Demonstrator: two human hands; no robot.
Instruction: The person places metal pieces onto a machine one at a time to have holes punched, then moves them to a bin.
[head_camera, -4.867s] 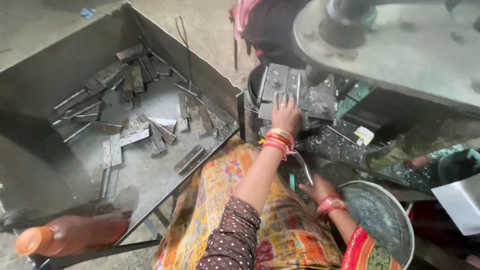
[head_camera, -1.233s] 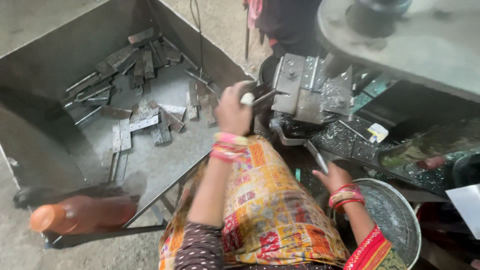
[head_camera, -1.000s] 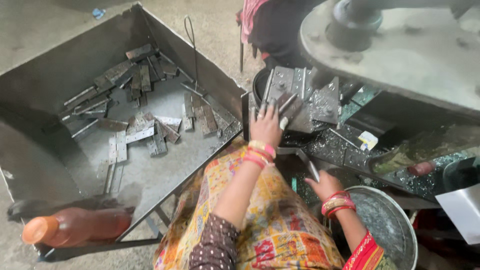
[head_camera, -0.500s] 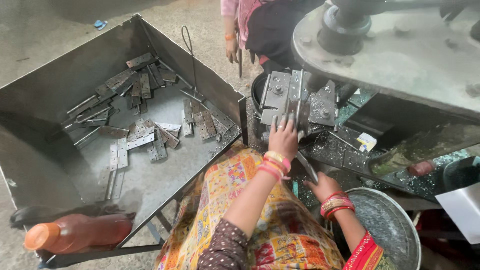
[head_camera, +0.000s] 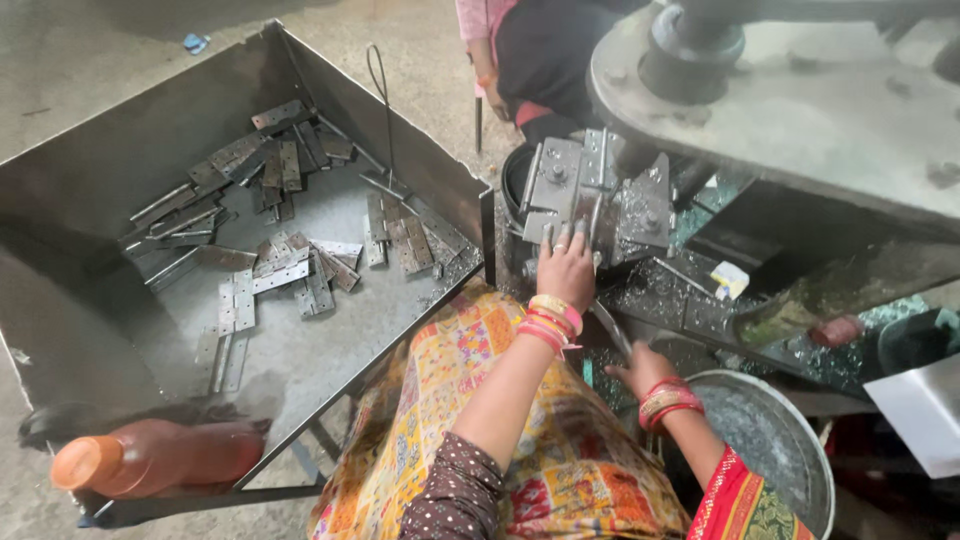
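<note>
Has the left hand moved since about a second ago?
Yes. The left hand went from beside the bin rightward to the press fixture, fingers now on it.

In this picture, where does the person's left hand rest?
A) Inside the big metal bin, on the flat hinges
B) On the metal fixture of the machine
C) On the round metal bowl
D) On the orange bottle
B: the left hand lies with its fingers on the metal fixture of the machine, well apart from the hinges in the metal bin and from the orange bottle.
</note>
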